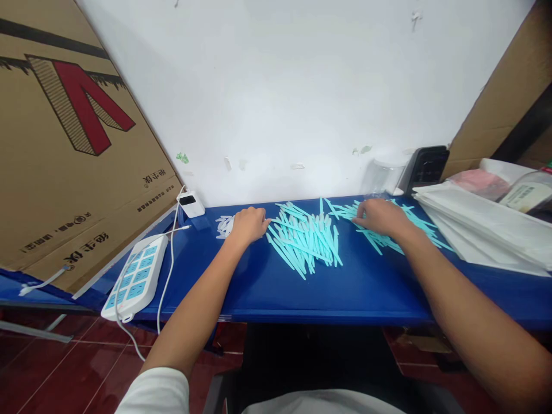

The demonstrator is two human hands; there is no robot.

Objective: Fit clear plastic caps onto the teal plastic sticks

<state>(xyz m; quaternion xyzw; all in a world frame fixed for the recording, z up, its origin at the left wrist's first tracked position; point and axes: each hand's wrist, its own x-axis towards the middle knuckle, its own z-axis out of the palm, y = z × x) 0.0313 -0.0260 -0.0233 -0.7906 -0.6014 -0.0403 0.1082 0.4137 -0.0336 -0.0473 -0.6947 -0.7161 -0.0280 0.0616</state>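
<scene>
A blue table (302,293) carries two heaps of thin turquoise sticks: a middle heap (304,238) and a right heap (401,227). My left hand (248,224) rests palm down with its fingers curled, at the left edge of the middle heap and over a small pile of white pieces (223,225). What is under its fingers is hidden. My right hand (379,217) lies palm down on the right heap, fingers bent onto the sticks, pinching at them.
A white power strip (135,276) with a cable lies at the table's left corner, a white charger (191,204) behind it. Cardboard (64,144) leans at left. At right lie stacked white bags (483,227), a clear jar (383,175) and a black device (425,167).
</scene>
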